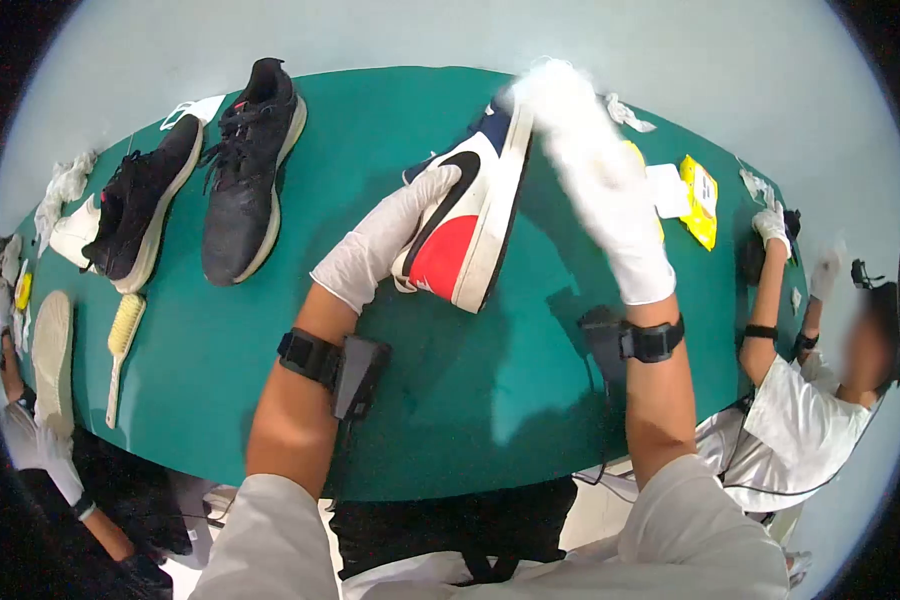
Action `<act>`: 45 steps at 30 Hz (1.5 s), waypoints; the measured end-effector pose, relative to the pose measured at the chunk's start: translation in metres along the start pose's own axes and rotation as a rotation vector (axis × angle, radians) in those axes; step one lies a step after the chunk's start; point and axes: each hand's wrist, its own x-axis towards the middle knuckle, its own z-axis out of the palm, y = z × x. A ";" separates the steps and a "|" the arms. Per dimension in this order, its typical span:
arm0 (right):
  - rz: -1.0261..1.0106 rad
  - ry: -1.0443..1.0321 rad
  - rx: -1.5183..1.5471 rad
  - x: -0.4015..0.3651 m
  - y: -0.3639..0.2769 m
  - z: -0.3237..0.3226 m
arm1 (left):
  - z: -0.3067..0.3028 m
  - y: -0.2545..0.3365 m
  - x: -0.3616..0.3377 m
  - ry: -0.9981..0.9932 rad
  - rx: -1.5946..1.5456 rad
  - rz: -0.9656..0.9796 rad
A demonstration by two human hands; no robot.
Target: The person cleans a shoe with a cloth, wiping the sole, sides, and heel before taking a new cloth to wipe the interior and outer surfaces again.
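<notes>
A sneaker point(470, 210) in white, red and navy with a black swoosh is tilted on its side, its pale sole edge facing right. My left hand point(405, 220), in a white glove, grips it around the side, the thumb side lying over the swoosh. At the sneaker's toe end is my right hand point(600, 180), also gloved and smeared by motion. A bulky white wipe point(550, 95) appears bunched in its fingers against the shoe; the blur hides the finger outlines.
Left on the green table point(400, 420) are two black sneakers point(245, 190) point(150, 205), a brush point(123, 345) and an insole point(54, 360). A yellow packet point(701, 202) and a crumpled tissue point(630, 115) lie right. Other people's gloved hands point(772, 224) are at both sides.
</notes>
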 end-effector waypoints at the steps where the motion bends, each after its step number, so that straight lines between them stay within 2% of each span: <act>1: -0.139 -0.138 -0.131 -0.001 -0.008 0.011 | -0.002 0.000 0.003 -0.032 -0.031 0.001; 2: -0.184 -0.272 -0.217 -0.008 -0.020 0.017 | -0.004 0.002 0.004 -0.062 -0.013 -0.018; 4: -0.101 -0.339 -0.142 -0.010 -0.023 0.025 | 0.004 0.010 -0.004 -0.111 0.007 -0.038; 6: 0.052 -0.551 -0.134 -0.012 -0.024 0.018 | -0.004 0.005 -0.002 -0.093 -0.023 0.005; 7: -0.100 -0.442 -0.053 -0.014 -0.027 0.022 | -0.005 0.002 0.000 -0.091 -0.037 0.023; 10: -0.122 -0.623 -0.077 -0.009 -0.044 0.007 | -0.002 0.002 -0.004 -0.081 -0.039 0.014; 11: -0.108 -0.648 -0.174 -0.013 -0.045 0.004 | -0.002 0.000 0.001 -0.117 0.032 0.109; 14: 0.181 -1.016 -0.033 0.006 -0.081 -0.011 | -0.003 -0.002 -0.002 -0.141 -0.025 0.043; 15: 0.165 -1.072 0.022 0.006 -0.082 -0.015 | -0.004 -0.002 -0.003 -0.148 -0.045 0.024; 18: 0.176 -1.334 0.462 -0.009 -0.078 -0.001 | -0.002 0.000 -0.002 -0.063 -0.010 -0.043; 19: 0.176 -1.413 0.614 -0.013 -0.080 0.005 | 0.003 0.001 -0.003 -0.007 0.010 0.019; 20: 0.247 -1.467 0.560 -0.016 -0.085 0.012 | 0.007 0.002 -0.007 0.023 0.016 0.074; 22: 0.202 -1.317 0.591 -0.024 -0.077 0.021 | 0.008 0.003 -0.008 0.037 0.036 0.119; 24: 0.120 -1.074 0.660 -0.014 -0.071 0.003 | 0.009 0.003 -0.009 0.005 0.011 0.035; 25: 0.292 -1.012 0.616 -0.009 -0.068 -0.009 | 0.013 0.005 -0.014 0.014 0.060 0.040; 26: 0.483 -0.698 0.827 -0.006 -0.067 -0.013 | 0.009 0.004 -0.011 -0.008 0.112 0.068; 27: 0.588 -0.317 1.069 -0.002 -0.066 -0.017 | 0.004 0.002 -0.009 -0.029 0.164 0.097; 28: 0.578 0.032 1.225 0.001 -0.065 -0.021 | 0.001 0.001 -0.004 -0.075 0.061 0.055; 29: 0.358 0.127 0.894 0.003 -0.046 -0.028 | -0.001 0.001 -0.002 -0.078 0.040 0.046; 30: 0.202 0.274 0.405 0.005 -0.027 -0.035 | -0.002 0.002 -0.002 -0.084 0.024 0.032; 31: 0.134 0.466 -0.009 0.011 -0.018 -0.038 | -0.002 0.003 -0.002 -0.088 0.014 0.015; 32: 0.308 0.635 0.498 0.012 -0.013 -0.035 | -0.001 0.003 -0.002 -0.066 0.027 0.033; 35: 0.358 0.422 0.000 0.005 -0.025 -0.022 | 0.001 0.002 -0.004 -0.012 0.057 0.060; 37: -0.036 0.119 -0.326 0.009 -0.025 0.012 | -0.001 0.003 -0.003 -0.011 0.058 0.052; 38: -0.177 -0.051 -0.391 -0.001 -0.014 0.032 | -0.001 0.002 -0.002 -0.026 0.038 0.069; 39: -0.175 0.050 -0.122 -0.018 0.013 0.060 | -0.002 0.001 -0.002 -0.038 0.019 0.086; 45: -0.181 -0.204 -0.175 -0.009 -0.006 0.024 | 0.001 0.001 -0.001 0.051 0.032 0.121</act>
